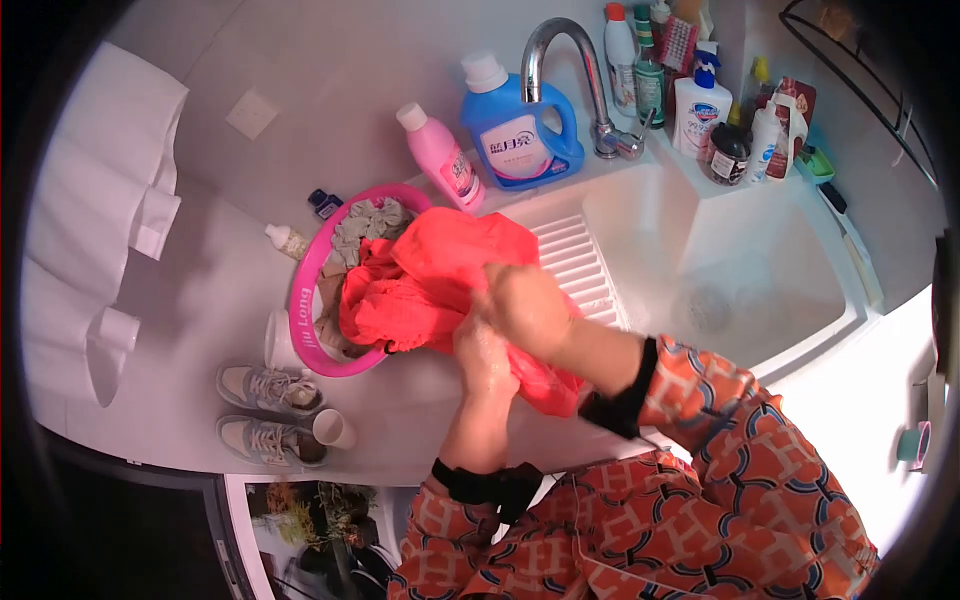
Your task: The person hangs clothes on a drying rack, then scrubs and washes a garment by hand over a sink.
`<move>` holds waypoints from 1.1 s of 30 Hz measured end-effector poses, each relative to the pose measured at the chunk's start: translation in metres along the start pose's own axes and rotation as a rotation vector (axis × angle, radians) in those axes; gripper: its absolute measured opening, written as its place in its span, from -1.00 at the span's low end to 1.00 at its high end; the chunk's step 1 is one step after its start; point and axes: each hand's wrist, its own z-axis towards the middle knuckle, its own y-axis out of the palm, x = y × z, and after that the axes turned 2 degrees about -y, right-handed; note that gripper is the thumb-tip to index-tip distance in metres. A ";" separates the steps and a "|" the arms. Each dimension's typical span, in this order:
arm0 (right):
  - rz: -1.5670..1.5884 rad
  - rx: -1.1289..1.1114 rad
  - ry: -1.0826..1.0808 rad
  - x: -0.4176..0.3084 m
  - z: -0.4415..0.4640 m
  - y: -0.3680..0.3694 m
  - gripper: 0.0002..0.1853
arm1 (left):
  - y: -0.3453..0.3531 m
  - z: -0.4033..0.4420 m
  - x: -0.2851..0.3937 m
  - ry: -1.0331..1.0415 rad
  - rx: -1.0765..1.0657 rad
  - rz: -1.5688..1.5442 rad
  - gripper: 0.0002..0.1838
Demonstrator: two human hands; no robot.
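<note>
A bright red garment (455,250) is bunched up between my hands, and its exact kind is hard to make out. My left hand (486,360) is closed on its lower part and looks wet. Just above and to the right, my right hand (530,308), slightly blurred, is closed on the cloth as well. One side of the red cloth lies over a pink-rimmed basin (305,320), while another part hangs toward the sink's front edge. Inside the basin are a grey cloth (375,222) and beige fabric, partly covered by the red garment.
To the right is a white sink (655,215) with a ribbed washboard (580,265) and a chrome faucet (600,110). A blue detergent jug (515,140), a pink bottle (442,160) and several other bottles line the back. Sneakers (270,390) and a white cup (334,429) stand left.
</note>
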 end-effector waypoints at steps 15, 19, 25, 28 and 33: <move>1.323 -0.033 0.751 0.021 -0.005 -0.061 -0.58 | -0.016 -0.022 0.050 0.092 -0.278 -0.083 -0.39; 1.362 -0.027 0.706 0.028 -0.012 -0.064 -0.58 | -0.009 -0.027 0.056 0.079 -0.291 -0.086 -0.38; 1.515 -0.032 0.735 0.024 -0.018 -0.069 -0.55 | -0.016 -0.023 0.054 0.054 -0.367 -0.145 -0.40; 1.492 -0.084 0.752 0.028 -0.021 -0.068 -0.55 | -0.018 -0.022 0.053 0.083 -0.460 -0.186 -0.47; 1.404 -0.083 0.766 0.031 -0.023 -0.066 -0.56 | -0.026 -0.018 0.049 0.172 -0.504 -0.108 -0.62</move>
